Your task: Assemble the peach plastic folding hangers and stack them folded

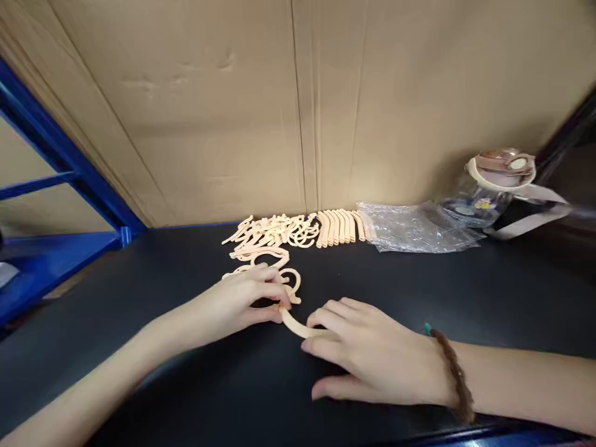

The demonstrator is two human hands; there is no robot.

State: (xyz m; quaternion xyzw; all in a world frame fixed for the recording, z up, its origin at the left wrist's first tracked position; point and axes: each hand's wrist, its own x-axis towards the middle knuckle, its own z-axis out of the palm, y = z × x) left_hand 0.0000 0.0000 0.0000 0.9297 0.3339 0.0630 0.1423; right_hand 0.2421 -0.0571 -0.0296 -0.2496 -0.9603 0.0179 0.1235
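while both hands are over the black tabletop (186, 385), i have 1 pale curved piece (296, 325) between them, low in front of me and bowed downward toward my body.

grip, left: thumb and forefinger of my left hand (254, 299) are together, clamped on the upper end of the piece. grip, right: the fingers of my right hand (367, 354) lie over the other end, with the thumb set apart below; that end is covered, so i cannot tell whether they are closed on it.

step in hand, as i judge it: working or shaping a single piece by its 2 ends. the next move appears to call for a steady left pinch and a surer right hold, so that the curve neither slips nor springs.

surroundings: a nearer cluster (259, 252) of similar pieces lies just beyond my left fingers. behind it is a loose heap (267, 231), and to the right of that, a neat row (339, 227), its right end touching or overlapped by a clear plastic bag (419, 228).

markings: the bottle (477, 203) bears a small yellow design, too small to make out. no legible wording or brand found on the bag, the pieces or the cardboard (200, 112).
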